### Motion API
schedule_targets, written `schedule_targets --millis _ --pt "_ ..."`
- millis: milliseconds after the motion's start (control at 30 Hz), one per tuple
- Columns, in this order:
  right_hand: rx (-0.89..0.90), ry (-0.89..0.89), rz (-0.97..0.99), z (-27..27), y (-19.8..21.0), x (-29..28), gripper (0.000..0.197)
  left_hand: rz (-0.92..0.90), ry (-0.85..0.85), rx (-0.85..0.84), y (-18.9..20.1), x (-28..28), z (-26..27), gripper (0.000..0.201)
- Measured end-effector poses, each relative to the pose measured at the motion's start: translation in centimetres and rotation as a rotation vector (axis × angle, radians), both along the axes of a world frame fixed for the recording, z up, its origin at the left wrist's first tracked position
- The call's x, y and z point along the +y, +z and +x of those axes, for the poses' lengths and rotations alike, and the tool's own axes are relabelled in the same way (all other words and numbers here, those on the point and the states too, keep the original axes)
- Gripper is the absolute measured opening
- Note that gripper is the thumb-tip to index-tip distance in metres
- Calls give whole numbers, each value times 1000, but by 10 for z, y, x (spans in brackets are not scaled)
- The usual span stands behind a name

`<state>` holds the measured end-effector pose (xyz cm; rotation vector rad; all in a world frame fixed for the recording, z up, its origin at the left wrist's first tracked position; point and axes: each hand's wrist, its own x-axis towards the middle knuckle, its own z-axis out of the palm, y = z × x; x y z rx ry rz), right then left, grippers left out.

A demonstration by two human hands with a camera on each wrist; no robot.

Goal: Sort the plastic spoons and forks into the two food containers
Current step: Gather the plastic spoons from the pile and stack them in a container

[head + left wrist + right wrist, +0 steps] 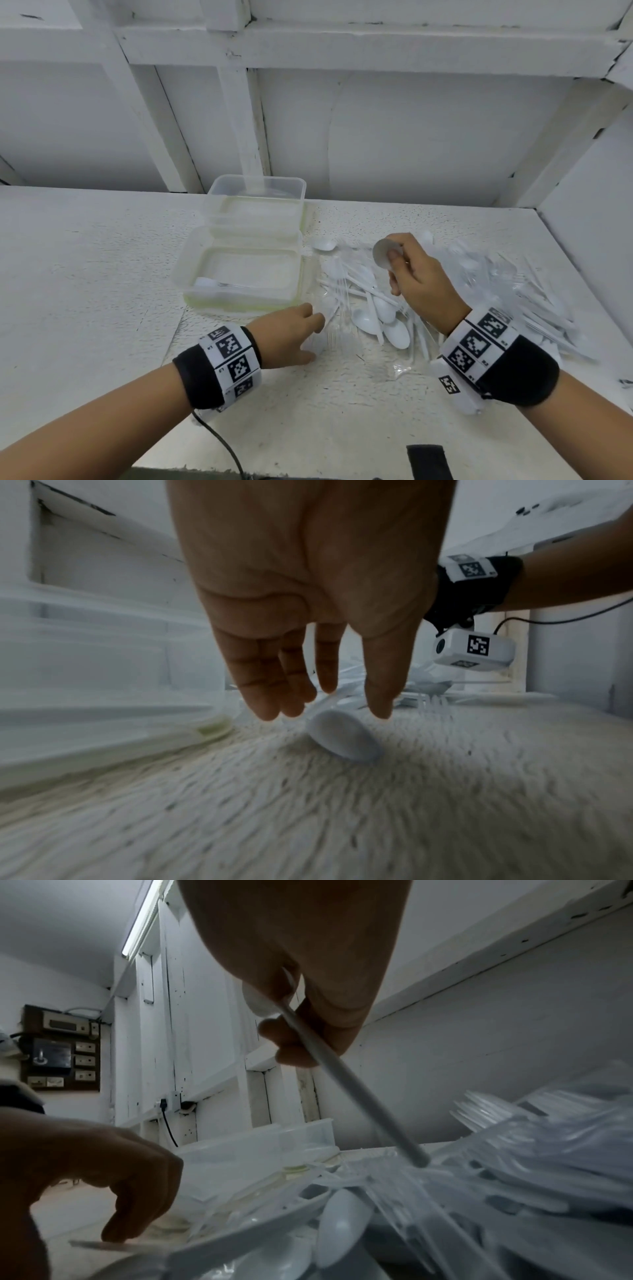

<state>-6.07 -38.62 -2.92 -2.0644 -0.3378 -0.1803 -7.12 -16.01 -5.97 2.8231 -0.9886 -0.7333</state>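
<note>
Spoon, white plastic, pinched by right hand

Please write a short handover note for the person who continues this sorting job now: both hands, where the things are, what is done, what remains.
Right hand: holds a white spoon above the pile.
Left hand: open, fingers reaching down to a spoon on the table, not yet gripping.
Near container: at least one spoon inside. Far container: looks empty.
Left to do: almost all. Loose spoons and forks, plus more on the right, wait on the table.
</note>
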Motion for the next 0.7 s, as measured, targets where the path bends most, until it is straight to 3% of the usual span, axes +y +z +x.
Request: schedule_targets --millis 100,200,367,533,700 --pt "4 30 -37 0 -7 -2 27 27 24 -73 -6 -8 -1 28" --pt "28 57 -68 -1 -11 -2 22 -95 85 -59 -9 -12 -1 26" --pt "79 77 -121 -2 -15 -1 23 -127 53 28 -18 -10 0 50" --pt "149 61 -206 -4 -17 -6 20 30 43 -153 -26 -13 -4 74" --pt "270 73 -310 -5 -19 -8 21 43 109 -112 -24 -22 -5 59"
